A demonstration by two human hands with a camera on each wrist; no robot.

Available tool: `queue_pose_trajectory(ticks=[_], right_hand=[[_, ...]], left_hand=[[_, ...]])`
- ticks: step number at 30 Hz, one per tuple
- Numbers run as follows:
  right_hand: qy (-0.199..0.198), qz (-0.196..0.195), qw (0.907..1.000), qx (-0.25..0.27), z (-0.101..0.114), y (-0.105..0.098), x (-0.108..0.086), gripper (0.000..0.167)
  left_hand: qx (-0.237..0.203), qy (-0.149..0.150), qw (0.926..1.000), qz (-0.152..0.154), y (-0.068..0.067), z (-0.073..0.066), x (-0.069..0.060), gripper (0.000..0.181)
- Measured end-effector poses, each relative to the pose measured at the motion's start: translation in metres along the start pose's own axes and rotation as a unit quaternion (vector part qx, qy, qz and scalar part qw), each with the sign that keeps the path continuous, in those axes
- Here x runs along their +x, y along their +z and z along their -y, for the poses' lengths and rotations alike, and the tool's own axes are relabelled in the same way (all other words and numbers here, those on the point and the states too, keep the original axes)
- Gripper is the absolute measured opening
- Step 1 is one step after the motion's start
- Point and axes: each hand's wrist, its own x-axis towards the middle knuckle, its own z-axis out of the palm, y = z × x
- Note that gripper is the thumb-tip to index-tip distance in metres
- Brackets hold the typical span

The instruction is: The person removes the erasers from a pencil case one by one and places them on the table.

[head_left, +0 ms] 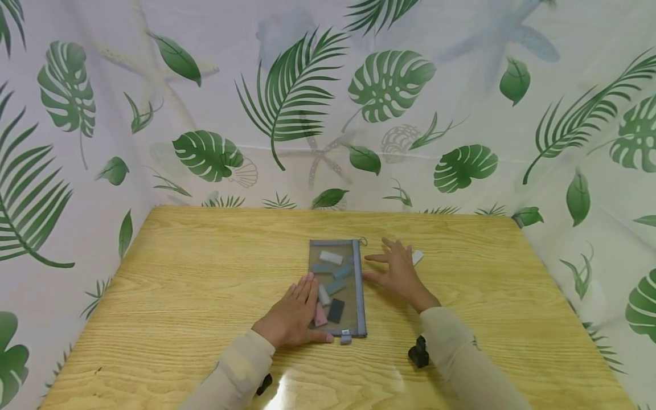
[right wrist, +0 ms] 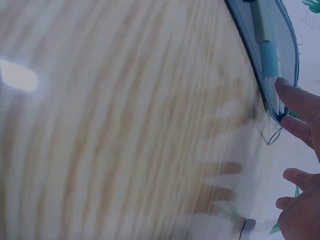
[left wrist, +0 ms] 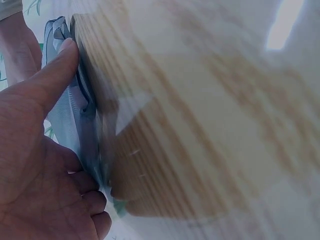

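Observation:
A see-through mesh zip pouch (head_left: 349,316) with grey-blue edging lies flat on the table, holding several small blocks that look like erasers: white, blue, pink and dark. My left hand (head_left: 294,313) rests along the pouch's left edge, fingers straight, thumb at its bottom edge near a small tab (head_left: 345,339). Beside the pouch's right edge, my right hand (head_left: 400,273) is spread with fingers pointing left, its thumb close to the zip side. In the right wrist view the fingertips come near the pouch (right wrist: 250,55) and its ring (right wrist: 274,136). Whether they touch it I cannot tell.
A white block (head_left: 417,257) lies just right of my right hand, partly behind it. The wood-grain table (head_left: 205,273) stretches around the pouch. A leaf-patterned cloth (head_left: 318,114) hangs along the table's back and sides. Black wrist devices (head_left: 419,353) sit under the sleeves.

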Motion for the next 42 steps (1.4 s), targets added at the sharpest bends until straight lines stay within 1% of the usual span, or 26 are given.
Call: queue_pose_trajectory(ticks=[12, 18, 27, 31, 37, 42], right_hand=[[0.000, 0.005, 1.0000, 0.008, 0.006, 0.008, 0.002, 0.031], [0.005, 0.011, 0.9999, 0.010, 0.006, 0.011, 0.003, 0.030], [0.012, 0.021, 0.9995, 0.022, 0.011, 0.013, 0.003, 0.031], [0.012, 0.020, 0.9994, 0.026, 0.011, 0.015, 0.003, 0.032], [0.010, 0.011, 0.9995, 0.028, 0.009, 0.018, 0.004, 0.041], [0.015, 0.013, 0.9993, 0.033, 0.009, 0.019, 0.005, 0.044]], left_hand=[[-0.002, 0.002, 1.0000, -0.002, 0.000, 0.000, -0.001, 0.112], [0.001, 0.006, 1.0000, 0.000, 0.000, 0.000, -0.001, 0.112], [0.002, 0.001, 1.0000, -0.002, 0.001, 0.000, 0.000, 0.112], [0.002, 0.000, 1.0000, -0.002, 0.000, 0.000, 0.000, 0.112], [0.006, 0.002, 1.0000, -0.004, 0.000, 0.000, 0.000, 0.113], [0.008, 0.002, 1.0000, -0.002, 0.000, 0.000, 0.001, 0.113]])
